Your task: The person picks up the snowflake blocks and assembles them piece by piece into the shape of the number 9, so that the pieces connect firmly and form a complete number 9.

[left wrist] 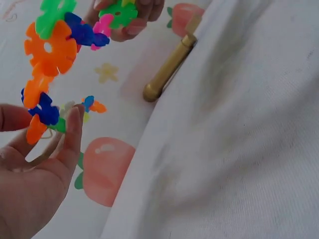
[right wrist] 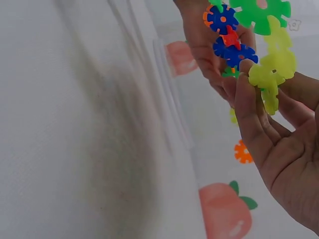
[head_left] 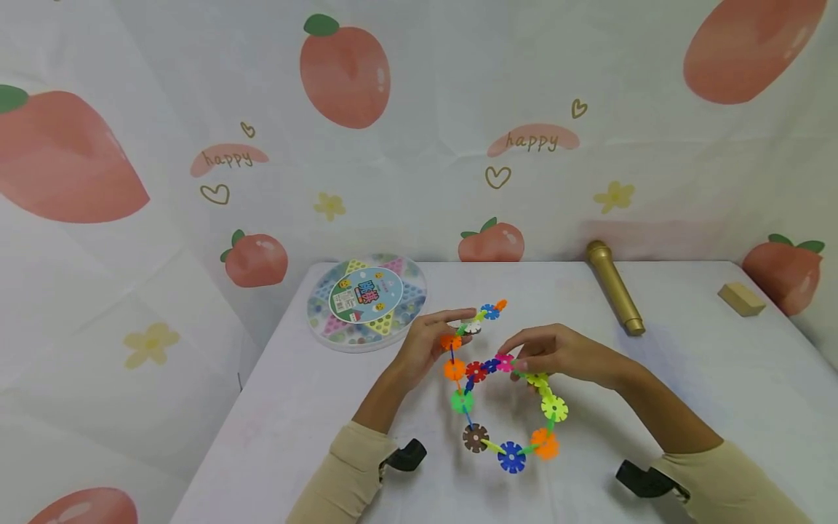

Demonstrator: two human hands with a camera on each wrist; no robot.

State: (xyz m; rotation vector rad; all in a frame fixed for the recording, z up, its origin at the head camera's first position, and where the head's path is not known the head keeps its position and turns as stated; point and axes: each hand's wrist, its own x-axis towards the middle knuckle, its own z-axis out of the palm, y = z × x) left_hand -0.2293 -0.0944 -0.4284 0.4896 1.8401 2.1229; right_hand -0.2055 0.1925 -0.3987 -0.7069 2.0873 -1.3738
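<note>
A chain of notched plastic snowflake discs (head_left: 511, 458), joined edge to edge in many colours, forms a ring with a short tail (head_left: 490, 311) at its upper left. My left hand (head_left: 425, 342) grips the chain where the tail leaves the ring, near orange discs (head_left: 451, 342). In the left wrist view, a blue disc (left wrist: 46, 110) sits between its thumb and fingers. With my right hand (head_left: 566, 353) I pinch the ring's upper right side, next to a pink disc (head_left: 504, 362). Yellow discs (right wrist: 273, 72) lie against its fingers in the right wrist view. Both hands hold the ring above the table.
A round Chinese checkers box (head_left: 366, 302) lies at the table's back left. Farther right are a gold microphone (head_left: 615, 289) and a small tan block (head_left: 742, 299). A fruit-printed cloth (head_left: 419, 182) hangs behind the white table (head_left: 275, 429).
</note>
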